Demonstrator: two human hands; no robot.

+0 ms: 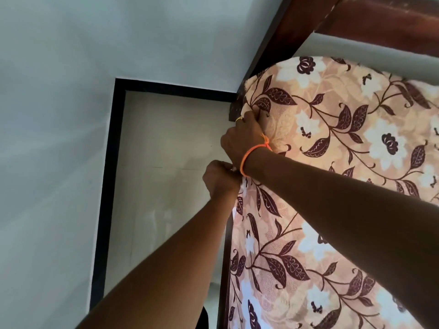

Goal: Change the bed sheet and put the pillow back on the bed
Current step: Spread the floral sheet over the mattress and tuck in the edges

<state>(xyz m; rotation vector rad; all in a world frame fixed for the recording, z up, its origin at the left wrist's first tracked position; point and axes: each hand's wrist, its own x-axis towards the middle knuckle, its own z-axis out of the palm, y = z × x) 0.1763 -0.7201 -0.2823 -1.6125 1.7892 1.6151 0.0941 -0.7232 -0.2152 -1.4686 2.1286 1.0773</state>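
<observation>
A peach bed sheet [332, 143] printed with dark brown leaves and white flowers covers the mattress on the right. At the mattress's far left corner, beside the headboard, my right hand [244, 136] grips a bunched fold of the sheet; it wears an orange thread on the wrist and a ring. Just below it, at the mattress's side edge, my left hand [221, 176] is curled on the sheet's hem, its fingertips hidden under my right wrist. No pillow is in view.
A dark wooden headboard [356, 22] and its post rise at the top right. A dark bed rail [225, 269] runs along the mattress side. Pale floor tiles [161, 162] with a black skirting border [111, 186] lie between bed and grey wall [52, 115].
</observation>
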